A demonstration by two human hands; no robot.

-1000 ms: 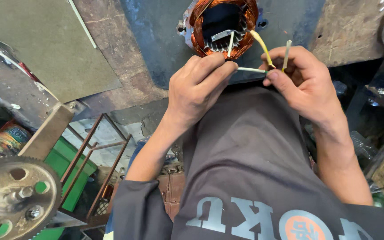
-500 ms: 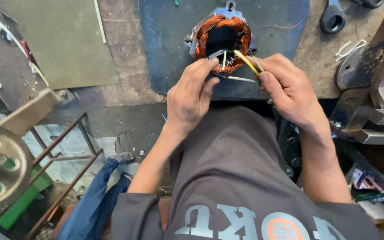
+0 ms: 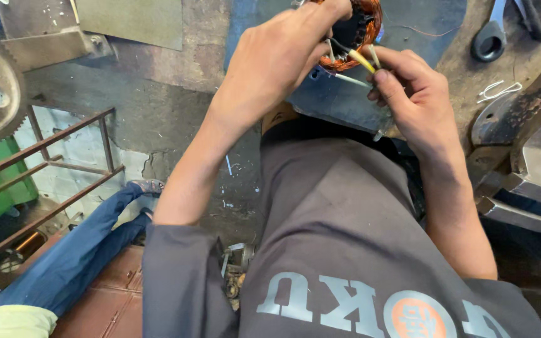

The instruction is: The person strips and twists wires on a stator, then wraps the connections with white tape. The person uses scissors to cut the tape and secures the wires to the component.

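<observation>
Head view: two hands (image 3: 277, 59) (image 3: 411, 94) pinch three leads (image 3: 361, 61) at one copper-wound stator (image 3: 361, 31).

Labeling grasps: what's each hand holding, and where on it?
Right hand pinches the sleeved lead wires near their free ends. Left hand rests on the copper-wound stator at its rim; its grip is hidden.

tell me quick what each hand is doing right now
Left hand: fingers closed on the copper-wound stator.
Right hand: fingers pinching the sleeved wires.
</observation>
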